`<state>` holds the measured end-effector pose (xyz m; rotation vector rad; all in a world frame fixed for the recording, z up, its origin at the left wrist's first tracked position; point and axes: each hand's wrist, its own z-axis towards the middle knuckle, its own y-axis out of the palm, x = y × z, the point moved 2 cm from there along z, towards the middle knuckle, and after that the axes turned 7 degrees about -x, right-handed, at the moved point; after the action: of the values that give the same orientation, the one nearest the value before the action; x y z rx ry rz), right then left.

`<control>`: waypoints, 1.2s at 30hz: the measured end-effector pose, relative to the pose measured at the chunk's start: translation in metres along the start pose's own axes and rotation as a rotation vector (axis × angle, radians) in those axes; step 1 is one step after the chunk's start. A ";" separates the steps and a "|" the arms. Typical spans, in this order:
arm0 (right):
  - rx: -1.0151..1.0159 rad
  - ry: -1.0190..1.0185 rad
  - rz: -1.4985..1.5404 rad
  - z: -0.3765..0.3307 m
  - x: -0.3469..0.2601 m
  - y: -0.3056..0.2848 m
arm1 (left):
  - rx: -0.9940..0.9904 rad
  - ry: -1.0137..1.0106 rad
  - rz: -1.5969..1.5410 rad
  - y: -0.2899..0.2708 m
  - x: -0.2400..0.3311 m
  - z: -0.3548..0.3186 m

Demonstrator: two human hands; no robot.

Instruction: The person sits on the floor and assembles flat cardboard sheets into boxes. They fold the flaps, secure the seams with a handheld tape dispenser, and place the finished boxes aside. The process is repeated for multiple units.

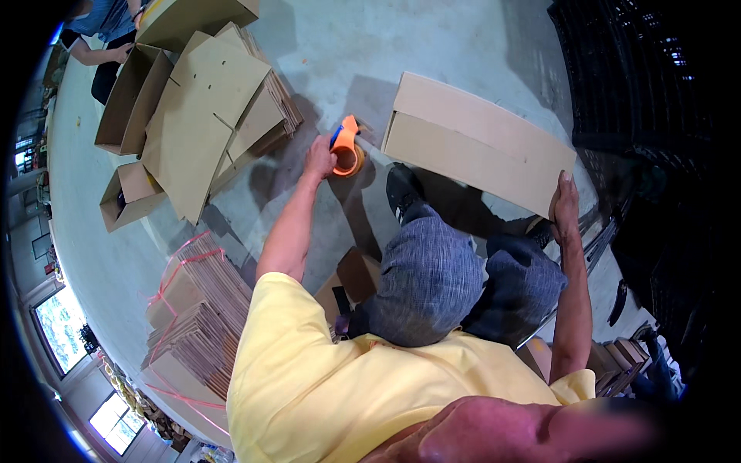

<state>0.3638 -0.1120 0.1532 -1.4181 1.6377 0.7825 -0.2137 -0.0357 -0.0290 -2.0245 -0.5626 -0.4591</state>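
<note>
An orange tape dispenser [349, 151] with a blue part near its handle is gripped in my left hand [319, 160], held left of a cardboard box. The long brown cardboard box [471, 143] lies in front of my knees, its top flaps folded closed with a seam along its length. My right hand [566, 204] is against the near right corner of the box, thumb on the top face and the fingers down the end, mostly hidden. No tape shows between the dispenser and the box.
Flat cardboard sheets [197, 116] are stacked at far left beside open boxes [135, 100], where another person's arm [96, 54] reaches in. Bundled flattened cartons [197, 316] tied with pink string stand left of me. Black crates [617, 77] rise at far right.
</note>
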 end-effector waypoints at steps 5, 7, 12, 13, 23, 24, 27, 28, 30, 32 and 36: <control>0.020 0.018 -0.005 0.001 0.000 0.004 | 0.080 -0.050 -0.547 -0.033 0.023 -0.043; -0.029 -0.034 -0.007 0.010 0.001 0.012 | 0.031 0.028 -0.866 -0.047 0.028 -0.070; -0.017 -0.050 0.014 0.017 -0.018 0.044 | -0.040 0.208 -1.279 -0.113 0.127 -0.130; -0.032 -0.080 -0.032 0.018 -0.014 0.043 | -0.030 0.230 -1.249 -0.120 0.138 -0.136; -0.011 -0.141 -0.012 0.034 -0.010 0.051 | -0.086 0.881 -0.298 -0.118 0.375 -0.119; -0.008 -0.137 -0.015 0.031 -0.014 0.051 | -0.038 0.931 -0.173 -0.107 0.393 -0.114; -0.067 -0.215 0.039 0.020 -0.024 0.053 | 0.012 1.063 -0.032 -0.075 0.418 -0.089; -0.074 -0.246 0.069 0.019 -0.023 0.052 | -0.003 1.078 0.003 -0.068 0.422 -0.081; -0.060 -0.261 0.087 0.021 -0.020 0.051 | -0.002 1.140 0.080 -0.054 0.425 -0.062; -0.027 -0.223 0.061 0.023 -0.016 0.052 | -0.034 1.127 0.143 -0.046 0.416 -0.048; 0.108 -0.252 -0.113 0.026 -0.013 0.055 | -0.065 1.179 0.169 -0.045 0.416 -0.038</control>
<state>0.3149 -0.0736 0.1488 -1.2688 1.3745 0.7627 0.1001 0.0349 0.2413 -1.4772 0.3499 -1.4063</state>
